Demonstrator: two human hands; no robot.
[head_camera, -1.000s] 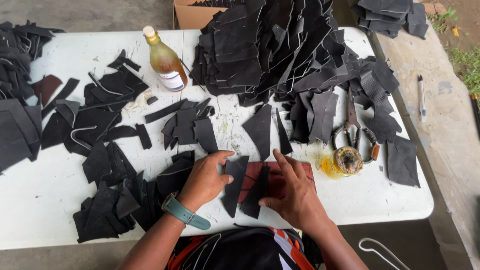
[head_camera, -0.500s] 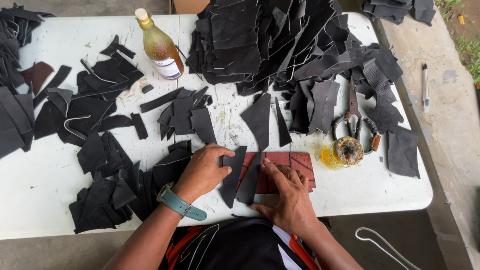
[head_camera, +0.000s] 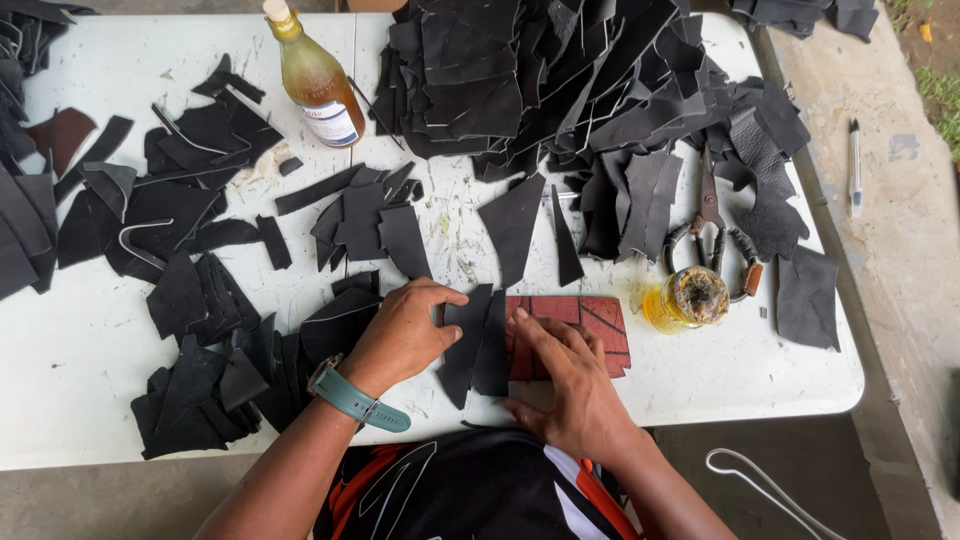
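Head view, the only one I have: a white table (head_camera: 90, 400) seen from above, covered in black leather offcuts. The left hand (head_camera: 400, 335), teal watch (head_camera: 355, 400) on the wrist, lies flat with fingers together, the fingertips pressing on the left edge of a pair of long black leather pieces (head_camera: 478, 345) set side by side near the table's front edge. The right hand (head_camera: 565, 375) lies with fingers spread narrow, index finger laid along the right edge of the same pieces; neither hand grips, both press down. The pieces overlap the left end of a reddish-brown board (head_camera: 585, 325) that lies flat beneath them (the right hand covers part of it). Just right of the board stands a small yellow jar (head_camera: 688, 298), touching or nearly touching a pair of scissors (head_camera: 712, 225) behind it. A large heap of black scraps (head_camera: 560, 80) fills the far middle of the table; a glass bottle (head_camera: 315, 80) of yellowish liquid lies at far left of that heap. A pen (head_camera: 855, 165) lies on the concrete ledge, well apart.
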